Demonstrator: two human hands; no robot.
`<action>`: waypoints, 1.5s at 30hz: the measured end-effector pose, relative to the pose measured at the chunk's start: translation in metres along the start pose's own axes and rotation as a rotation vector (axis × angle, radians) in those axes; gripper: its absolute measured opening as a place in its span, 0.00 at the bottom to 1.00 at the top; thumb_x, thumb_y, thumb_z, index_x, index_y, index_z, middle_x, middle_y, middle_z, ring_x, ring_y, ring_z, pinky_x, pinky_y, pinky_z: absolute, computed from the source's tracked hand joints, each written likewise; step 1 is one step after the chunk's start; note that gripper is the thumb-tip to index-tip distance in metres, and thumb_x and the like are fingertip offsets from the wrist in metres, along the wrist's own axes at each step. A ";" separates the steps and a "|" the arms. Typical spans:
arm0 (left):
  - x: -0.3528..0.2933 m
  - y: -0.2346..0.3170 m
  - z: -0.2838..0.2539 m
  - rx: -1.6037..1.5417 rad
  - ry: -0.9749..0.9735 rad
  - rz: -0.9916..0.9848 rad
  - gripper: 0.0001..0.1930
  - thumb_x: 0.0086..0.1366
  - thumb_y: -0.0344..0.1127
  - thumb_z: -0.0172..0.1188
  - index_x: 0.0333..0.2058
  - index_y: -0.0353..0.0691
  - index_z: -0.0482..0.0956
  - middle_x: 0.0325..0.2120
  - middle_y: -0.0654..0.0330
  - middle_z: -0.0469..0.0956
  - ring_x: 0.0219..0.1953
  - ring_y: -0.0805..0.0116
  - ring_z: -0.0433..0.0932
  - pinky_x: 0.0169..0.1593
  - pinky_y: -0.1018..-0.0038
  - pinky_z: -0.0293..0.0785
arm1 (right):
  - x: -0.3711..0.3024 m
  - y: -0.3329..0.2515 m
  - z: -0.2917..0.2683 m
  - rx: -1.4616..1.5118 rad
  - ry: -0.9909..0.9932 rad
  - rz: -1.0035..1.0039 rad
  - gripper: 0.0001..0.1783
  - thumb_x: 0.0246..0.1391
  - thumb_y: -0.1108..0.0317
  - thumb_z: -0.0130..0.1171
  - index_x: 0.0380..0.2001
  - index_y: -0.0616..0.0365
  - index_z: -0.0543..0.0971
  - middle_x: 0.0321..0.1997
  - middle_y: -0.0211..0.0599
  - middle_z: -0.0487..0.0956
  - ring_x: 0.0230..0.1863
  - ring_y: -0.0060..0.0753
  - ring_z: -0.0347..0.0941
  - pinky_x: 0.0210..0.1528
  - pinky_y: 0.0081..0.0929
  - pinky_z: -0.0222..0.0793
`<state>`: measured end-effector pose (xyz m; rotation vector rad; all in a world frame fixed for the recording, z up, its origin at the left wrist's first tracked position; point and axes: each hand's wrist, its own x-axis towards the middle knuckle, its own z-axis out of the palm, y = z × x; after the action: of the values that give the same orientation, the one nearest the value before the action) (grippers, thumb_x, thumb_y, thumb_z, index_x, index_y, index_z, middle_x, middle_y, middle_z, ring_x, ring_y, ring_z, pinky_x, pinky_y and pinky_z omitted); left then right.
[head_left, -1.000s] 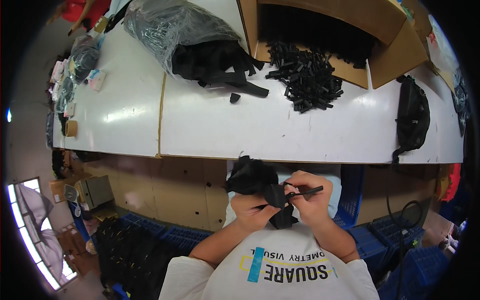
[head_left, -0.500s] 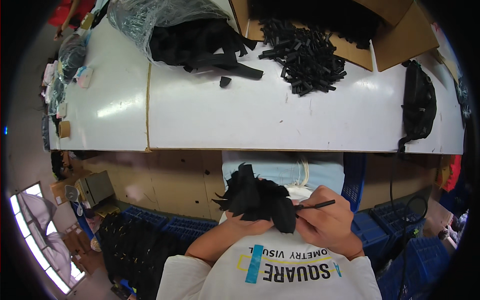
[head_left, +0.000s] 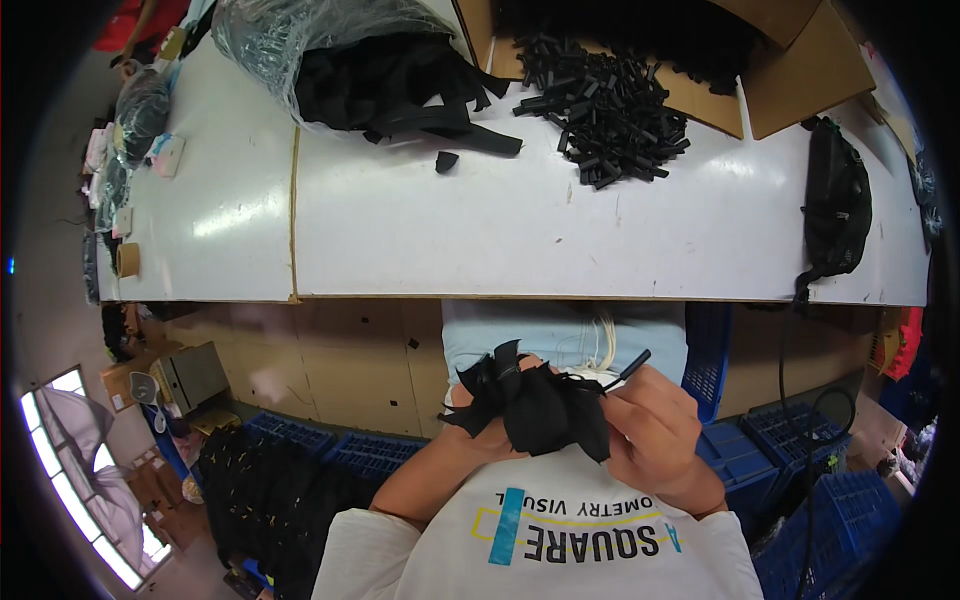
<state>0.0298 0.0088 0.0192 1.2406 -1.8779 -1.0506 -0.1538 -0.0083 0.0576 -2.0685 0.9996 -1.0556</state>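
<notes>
A bunch of black fabric strips with loose ends sits in my left hand in front of my lap. The fingers of that hand are wrapped round it and partly hidden by the cloth. My right hand is closed at the right edge of the bunch, with a slim black rod-like piece sticking up from between its fingers. Its lower end is hidden, so whether it is joined to the cloth does not show. Pale cords hang at my waist just beyond the hands.
On the white table ahead lie a plastic bag of black strips and a pile of short black pieces. An open cardboard box stands behind the pile, a black pouch at right. Blue crates flank me.
The black rod-like piece has swung from nearly level to pointing up and right. The fabric bunch has shifted slightly right and turned, with my left hand moving along with it.
</notes>
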 end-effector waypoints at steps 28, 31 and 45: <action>-0.003 0.000 0.005 -0.215 0.159 0.137 0.18 0.39 0.29 0.71 0.33 0.47 0.82 0.33 0.61 0.80 0.31 0.64 0.78 0.33 0.75 0.71 | -0.009 0.003 0.002 0.067 0.027 0.014 0.15 0.30 0.82 0.61 0.27 0.62 0.71 0.21 0.39 0.74 0.17 0.33 0.66 0.17 0.24 0.60; -0.006 0.005 0.001 0.014 0.184 0.169 0.16 0.41 0.32 0.69 0.34 0.48 0.81 0.33 0.63 0.79 0.31 0.65 0.78 0.31 0.74 0.71 | -0.007 0.001 0.001 0.096 0.007 0.038 0.16 0.31 0.78 0.64 0.27 0.62 0.72 0.20 0.38 0.73 0.16 0.33 0.65 0.16 0.24 0.59; -0.007 0.007 0.001 -0.114 0.094 0.141 0.16 0.40 0.29 0.65 0.33 0.43 0.80 0.30 0.61 0.78 0.29 0.64 0.77 0.30 0.73 0.71 | -0.011 0.002 0.004 0.124 0.076 -0.037 0.11 0.38 0.76 0.64 0.28 0.63 0.75 0.19 0.36 0.71 0.16 0.32 0.65 0.17 0.25 0.60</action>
<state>0.0287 0.0168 0.0242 1.0582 -1.7805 -0.9922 -0.1558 0.0003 0.0493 -1.9662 0.9116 -1.1932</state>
